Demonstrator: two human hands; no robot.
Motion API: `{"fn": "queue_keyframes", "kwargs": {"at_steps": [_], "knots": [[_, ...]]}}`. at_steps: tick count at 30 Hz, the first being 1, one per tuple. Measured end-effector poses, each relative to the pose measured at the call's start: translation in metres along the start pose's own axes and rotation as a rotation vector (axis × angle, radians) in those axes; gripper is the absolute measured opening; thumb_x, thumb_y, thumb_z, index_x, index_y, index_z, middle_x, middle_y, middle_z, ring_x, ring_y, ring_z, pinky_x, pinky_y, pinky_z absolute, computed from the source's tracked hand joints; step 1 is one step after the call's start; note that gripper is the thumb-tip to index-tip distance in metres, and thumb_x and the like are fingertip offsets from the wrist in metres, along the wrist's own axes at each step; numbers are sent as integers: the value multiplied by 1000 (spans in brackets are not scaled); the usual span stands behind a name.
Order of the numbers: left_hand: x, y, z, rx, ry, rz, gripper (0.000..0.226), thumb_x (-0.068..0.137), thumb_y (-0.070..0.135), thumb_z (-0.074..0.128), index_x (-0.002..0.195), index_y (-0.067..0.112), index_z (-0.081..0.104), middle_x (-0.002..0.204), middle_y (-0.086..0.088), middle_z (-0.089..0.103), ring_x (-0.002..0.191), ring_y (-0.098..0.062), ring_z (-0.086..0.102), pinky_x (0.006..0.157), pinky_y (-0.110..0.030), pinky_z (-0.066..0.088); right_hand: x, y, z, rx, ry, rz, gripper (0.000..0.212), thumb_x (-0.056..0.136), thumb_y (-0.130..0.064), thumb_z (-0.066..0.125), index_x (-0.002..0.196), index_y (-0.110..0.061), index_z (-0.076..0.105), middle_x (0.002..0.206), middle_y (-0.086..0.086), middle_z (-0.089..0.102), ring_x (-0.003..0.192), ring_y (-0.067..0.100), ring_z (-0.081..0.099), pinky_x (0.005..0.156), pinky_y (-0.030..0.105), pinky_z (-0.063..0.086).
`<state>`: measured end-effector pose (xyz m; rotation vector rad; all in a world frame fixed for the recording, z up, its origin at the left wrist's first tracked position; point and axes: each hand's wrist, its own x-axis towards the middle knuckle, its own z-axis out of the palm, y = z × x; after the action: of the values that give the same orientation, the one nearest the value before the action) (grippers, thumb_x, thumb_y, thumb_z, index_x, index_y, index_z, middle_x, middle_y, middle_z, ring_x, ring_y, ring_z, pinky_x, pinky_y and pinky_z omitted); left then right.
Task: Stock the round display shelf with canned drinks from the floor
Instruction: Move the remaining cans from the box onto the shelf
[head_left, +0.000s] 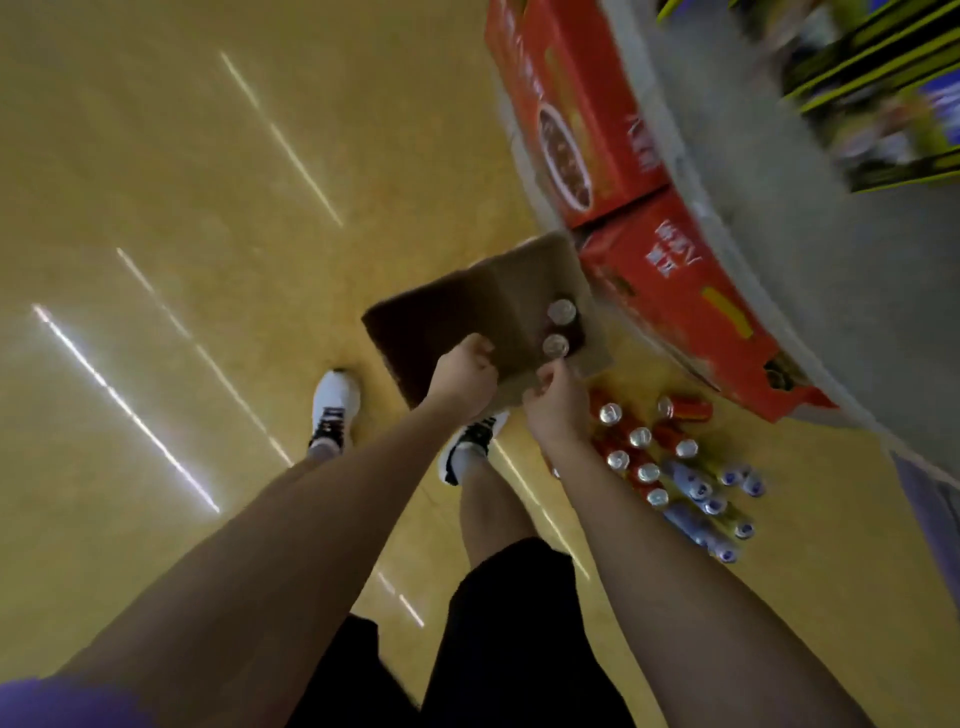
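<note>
**Cans riding a cardboard tray, more waiting on the floor at right**

Cans are what I am moving: two silver-topped canned drinks (558, 328) stand upright at the far right corner of a flat brown cardboard tray (483, 306), which I carry at a slant above the yellow floor (156, 208). There is only the head view, looking down past my arms, and it is blurred with motion.

My left hand (465, 382) is closed over the tray's near edge, knuckles up. My right hand (558, 408) is curled on the same edge just beside it, its thumb close under the nearer can; I cannot tell whether it touches the can. Both hands are narrow, holding the tray.

More stock sits on the floor, below and to the right of my right hand: a cluster of red cans with silver lids (641, 447), most upright and at least one tipped on its side, and next to them some clear bottles with blue caps (711, 506).

The round display shelf with its grey curved rim (769, 218) sweeps across the upper right, with red printed cartons (587, 114) leaning along its base. It lies ahead and to my right, beyond the tray's can-bearing corner. I judge the coming move is a swing rightward, with my right hand nearer and the cans kept vertical.
</note>
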<state>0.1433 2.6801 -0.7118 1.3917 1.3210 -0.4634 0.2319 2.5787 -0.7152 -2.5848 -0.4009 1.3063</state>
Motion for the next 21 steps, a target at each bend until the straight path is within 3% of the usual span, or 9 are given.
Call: {"fn": "queue_keyframes", "kwargs": {"at_steps": [6,10,14,19,21], "knots": [[100,-55,76,-62,-1,-38,39,90,5,48,126,16,56,120,2,60,114,-13,55,97,-26,44,104,72,47,-104,-92,18,28,89,-10,63,116,-8,55,122,9,56,112,25,54,82,22,33],[154,-84,119,-44,-46,-33,39,90,5,49,127,16,56,119,0,61,112,-15,57,98,-29,46,165,103,69,-176,-93,13,32,91,-11,62,122,-7,54,127,14,52,114,28,54,86,26,39],[201,-112,151,-50,-51,-33,36,92,7,50,126,17,54,117,0,61,105,-16,59,89,-30,50,222,124,97,-281,-81,36,41,91,-15,63,129,-5,52,132,16,48,121,32,51,100,32,41],[243,-141,177,-117,-57,-85,47,97,10,50,143,16,42,133,-3,55,99,-8,55,67,-9,41,272,132,124,-309,-86,226,66,88,-22,69,141,-7,34,144,16,32,123,36,50,96,38,46],[257,-150,183,-147,-41,-114,54,98,13,52,149,18,35,140,-5,52,108,-12,57,75,-12,43,283,133,134,-266,-44,292,74,85,-21,73,142,-7,27,146,18,26,121,37,51,91,38,48]]}}
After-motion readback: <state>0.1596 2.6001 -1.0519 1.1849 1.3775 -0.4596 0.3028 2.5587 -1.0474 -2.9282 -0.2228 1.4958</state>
